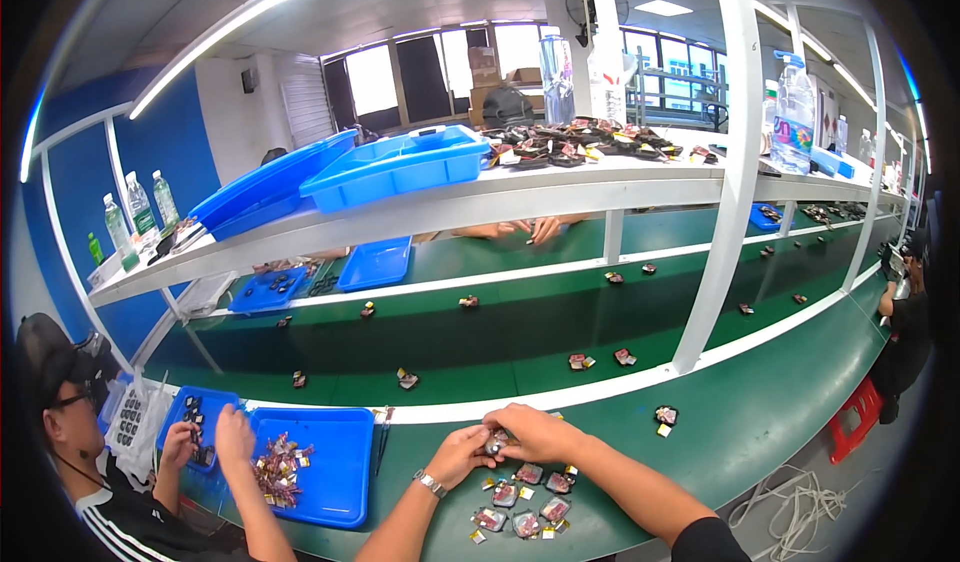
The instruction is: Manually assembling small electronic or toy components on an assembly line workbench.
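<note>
My left hand (pixel 460 458), with a metal-banded watch on its wrist, and my right hand (pixel 535 435) meet over the green bench. Between their fingertips is a small rounded electronic part (pixel 495 444), mostly covered by the fingers. Both hands are closed on it. Just below them lies a group of similar small round assemblies (pixel 526 524) with dark rims, reddish insides and yellow-and-white tabs. Another such assembly (pixel 666 417) lies apart to the right. Left of my hands, a blue tray (pixel 345 462) carries a heap of small wired pieces (pixel 282 470). Dark tweezers (pixel 382 442) rest beside the tray.
At the left a co-worker's hands (pixel 235 437) work over a smaller blue tray (pixel 210 402). A dark green conveyor belt (pixel 520 357) with scattered assemblies runs beyond the bench. White posts (pixel 725 192) hold a shelf (pixel 400 202) with blue bins, bottles and piled parts. Across it, another person's hands show.
</note>
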`<action>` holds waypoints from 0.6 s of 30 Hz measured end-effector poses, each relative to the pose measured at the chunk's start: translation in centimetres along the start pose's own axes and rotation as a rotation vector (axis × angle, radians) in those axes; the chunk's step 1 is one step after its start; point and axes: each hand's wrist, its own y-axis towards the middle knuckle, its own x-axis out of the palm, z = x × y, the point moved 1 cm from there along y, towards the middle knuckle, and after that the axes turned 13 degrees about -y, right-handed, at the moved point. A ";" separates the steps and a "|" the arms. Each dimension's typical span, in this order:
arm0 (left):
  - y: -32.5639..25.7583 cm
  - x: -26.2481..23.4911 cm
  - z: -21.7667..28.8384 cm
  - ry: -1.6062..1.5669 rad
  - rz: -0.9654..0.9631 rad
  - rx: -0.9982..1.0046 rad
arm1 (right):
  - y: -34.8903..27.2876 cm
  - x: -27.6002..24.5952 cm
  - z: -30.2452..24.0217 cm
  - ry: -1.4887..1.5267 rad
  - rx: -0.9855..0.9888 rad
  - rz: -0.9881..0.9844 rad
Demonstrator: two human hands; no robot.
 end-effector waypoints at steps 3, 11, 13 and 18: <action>-0.4 0.4 -0.1 -0.015 0.007 0.038 | -1.0 0.2 -0.5 -0.014 -0.102 0.215; -0.5 1.0 -0.2 -0.149 0.021 0.113 | -2.7 3.7 -0.5 -0.011 0.251 0.376; -0.6 0.9 -0.2 -0.135 0.024 0.108 | -2.6 3.5 -0.6 -0.031 0.220 0.389; -0.6 2.1 0.0 -0.149 0.018 0.116 | -2.8 4.0 -0.2 -0.085 0.125 0.408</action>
